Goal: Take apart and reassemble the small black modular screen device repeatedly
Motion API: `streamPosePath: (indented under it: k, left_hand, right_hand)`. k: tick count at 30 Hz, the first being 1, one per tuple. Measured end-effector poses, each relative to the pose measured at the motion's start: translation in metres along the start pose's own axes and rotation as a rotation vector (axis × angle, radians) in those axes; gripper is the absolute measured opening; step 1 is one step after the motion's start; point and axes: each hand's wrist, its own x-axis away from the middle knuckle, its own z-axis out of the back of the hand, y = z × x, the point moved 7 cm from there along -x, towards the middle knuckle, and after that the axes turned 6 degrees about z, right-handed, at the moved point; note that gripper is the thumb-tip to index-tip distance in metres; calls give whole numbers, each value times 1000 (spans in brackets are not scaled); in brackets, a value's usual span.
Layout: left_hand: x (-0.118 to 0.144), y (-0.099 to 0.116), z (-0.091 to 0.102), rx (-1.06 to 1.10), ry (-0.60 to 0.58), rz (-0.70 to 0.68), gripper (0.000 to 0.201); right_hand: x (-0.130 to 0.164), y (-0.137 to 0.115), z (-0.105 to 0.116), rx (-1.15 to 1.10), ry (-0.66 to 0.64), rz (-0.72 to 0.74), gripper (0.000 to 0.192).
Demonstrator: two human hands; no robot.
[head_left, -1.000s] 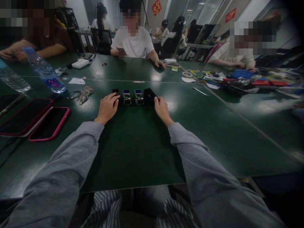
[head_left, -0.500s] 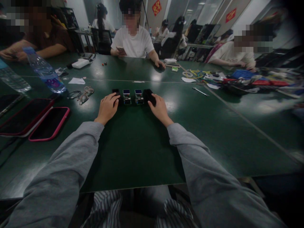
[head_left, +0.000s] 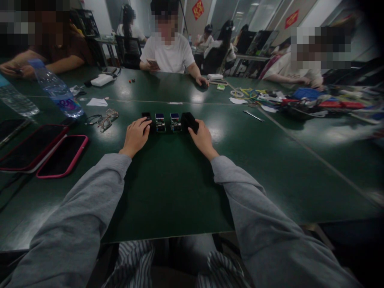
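Right hand (head_left: 203, 138) shifted left, now curled on the black block (head_left: 189, 122); left hand (head_left: 135, 136) grips the row's (head_left: 167, 122) opposite end, row running left-right between them.

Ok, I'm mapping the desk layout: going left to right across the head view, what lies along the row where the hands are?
Pink-cased phone → glasses → left hand → two small blue-screened modules → right hand → metal tool.

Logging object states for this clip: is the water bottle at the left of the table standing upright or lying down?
Lying down. The water bottle rests on its side on the green table, cap end away from the camera.
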Motion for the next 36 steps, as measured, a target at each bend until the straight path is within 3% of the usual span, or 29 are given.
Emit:
streamPosePath:
  k: [25,36]
  left_hand:
    - [0,0,-1,6,-7,0,41]
    - [-1,-2,-2,-8,-2,-9,41]
  right_hand:
    - [1,0,1,27,18,-3,43]
    - [-2,-1,-3,44,-8,69,49]
